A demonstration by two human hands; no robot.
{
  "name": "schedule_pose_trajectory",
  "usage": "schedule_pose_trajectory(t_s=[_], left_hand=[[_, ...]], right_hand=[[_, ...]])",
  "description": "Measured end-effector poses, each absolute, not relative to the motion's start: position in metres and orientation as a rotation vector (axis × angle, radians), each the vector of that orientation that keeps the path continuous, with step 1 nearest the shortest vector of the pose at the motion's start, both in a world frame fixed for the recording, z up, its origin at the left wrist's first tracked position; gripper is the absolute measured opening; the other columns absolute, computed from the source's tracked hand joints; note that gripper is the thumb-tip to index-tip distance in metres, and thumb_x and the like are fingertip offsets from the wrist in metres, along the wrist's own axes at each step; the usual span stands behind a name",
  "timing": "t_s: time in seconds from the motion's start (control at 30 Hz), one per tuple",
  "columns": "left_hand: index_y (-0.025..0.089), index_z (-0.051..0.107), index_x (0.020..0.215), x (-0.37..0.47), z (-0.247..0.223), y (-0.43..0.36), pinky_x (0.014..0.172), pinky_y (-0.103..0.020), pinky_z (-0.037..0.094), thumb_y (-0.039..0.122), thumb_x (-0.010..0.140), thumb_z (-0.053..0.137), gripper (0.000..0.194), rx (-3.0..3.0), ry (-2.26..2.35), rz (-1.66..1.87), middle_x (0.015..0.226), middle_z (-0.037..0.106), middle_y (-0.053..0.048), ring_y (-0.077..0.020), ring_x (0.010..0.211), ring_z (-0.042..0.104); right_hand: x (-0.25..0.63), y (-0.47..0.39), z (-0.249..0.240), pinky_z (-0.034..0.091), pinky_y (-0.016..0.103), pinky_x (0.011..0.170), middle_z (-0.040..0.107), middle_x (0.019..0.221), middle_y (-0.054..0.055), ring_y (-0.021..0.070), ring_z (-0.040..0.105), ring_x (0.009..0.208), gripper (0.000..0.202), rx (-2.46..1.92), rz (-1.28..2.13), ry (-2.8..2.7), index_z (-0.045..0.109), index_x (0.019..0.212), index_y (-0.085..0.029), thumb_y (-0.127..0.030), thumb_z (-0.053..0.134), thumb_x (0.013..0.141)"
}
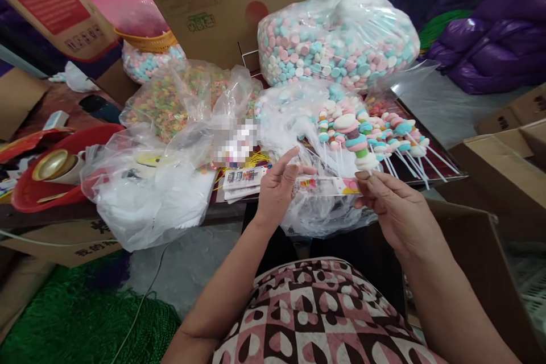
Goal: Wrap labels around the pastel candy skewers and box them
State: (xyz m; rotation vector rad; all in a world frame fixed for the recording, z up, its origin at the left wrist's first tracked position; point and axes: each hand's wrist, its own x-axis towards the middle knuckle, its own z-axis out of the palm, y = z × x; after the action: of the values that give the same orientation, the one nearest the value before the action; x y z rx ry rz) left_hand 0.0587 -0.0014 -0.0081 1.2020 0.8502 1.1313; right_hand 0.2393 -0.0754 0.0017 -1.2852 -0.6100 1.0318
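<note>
My right hand [394, 205] pinches the lower end of a marshmallow skewer [353, 135], stacked in pink, purple, blue, green and white and standing nearly upright. A flat clear bag [333, 185] with a colourful print stretches between both hands, its right end against my right fingers. At its left end is my left hand [279, 187], thumb and fingers around the bag's edge and the index finger raised. Just behind, several finished marshmallow skewers [394, 131] lie piled, white sticks towards me. Printed packets [243, 179] lie left of my left hand, beside yellow twist ties [258, 158].
A large clear sack of pastel marshmallows [336, 40] stands at the back. Left of it lies a bag of multicoloured candies [179, 96]. A red basin [25, 187] sits far left, near crumpled plastic [145, 193]. Open cardboard boxes [464, 250] stand at my right.
</note>
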Motion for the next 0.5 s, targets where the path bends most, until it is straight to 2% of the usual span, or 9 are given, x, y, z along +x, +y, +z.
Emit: schedule_pose_trajectory(t_s=[0.1,0.17,0.27,0.4,0.5], left_hand=[[0.024,0.065,0.125,0.059,-0.012,-0.004,0.051,-0.021,0.039,0.053,0.087,0.061,0.049,1.461,0.874,1.128,0.092,0.077,-0.005,-0.0063,0.049,0.044],[0.021,0.068,0.119,0.058,-0.015,-0.004,0.059,-0.022,0.042,0.051,0.086,0.063,0.045,1.578,0.898,1.106,0.087,0.076,-0.004,-0.0087,0.058,0.052],[0.019,0.070,0.106,0.057,-0.014,-0.004,0.058,-0.022,0.039,0.052,0.083,0.064,0.040,1.579,0.930,0.929,0.075,0.068,0.000,-0.0095,0.059,0.050],[0.018,0.065,0.091,0.054,-0.012,-0.008,0.062,-0.022,0.038,0.053,0.071,0.075,0.041,1.436,0.845,0.574,0.075,0.060,0.003,-0.0103,0.065,0.050],[0.017,0.058,0.077,0.054,-0.015,-0.009,0.060,-0.023,0.035,0.057,0.078,0.066,0.041,1.460,0.887,0.556,0.065,0.050,0.005,-0.0091,0.061,0.044]], right_hand=[[0.232,-0.072,-0.001,0.052,0.025,0.048,0.074,0.086,0.005,0.0144,0.063,0.063,0.030,-1.292,1.110,-0.588,0.079,0.086,-0.022,-0.042,0.084,0.065],[0.228,-0.070,-0.006,0.051,0.026,0.048,0.075,0.090,0.005,0.0131,0.061,0.061,0.031,-1.293,1.110,-0.582,0.079,0.089,-0.021,-0.041,0.084,0.065],[0.224,-0.068,-0.019,0.050,0.026,0.051,0.076,0.092,0.004,0.0133,0.061,0.064,0.031,-1.307,0.953,-0.577,0.079,0.092,-0.022,-0.039,0.083,0.066],[0.224,-0.066,-0.035,0.045,0.025,0.047,0.076,0.091,0.004,0.0141,0.061,0.063,0.028,-1.415,0.663,-0.702,0.079,0.096,-0.023,-0.040,0.077,0.075],[0.223,-0.066,-0.038,0.046,0.027,0.048,0.076,0.088,0.004,0.0167,0.064,0.065,0.026,-1.485,0.529,-0.807,0.078,0.098,-0.023,-0.041,0.072,0.080]])
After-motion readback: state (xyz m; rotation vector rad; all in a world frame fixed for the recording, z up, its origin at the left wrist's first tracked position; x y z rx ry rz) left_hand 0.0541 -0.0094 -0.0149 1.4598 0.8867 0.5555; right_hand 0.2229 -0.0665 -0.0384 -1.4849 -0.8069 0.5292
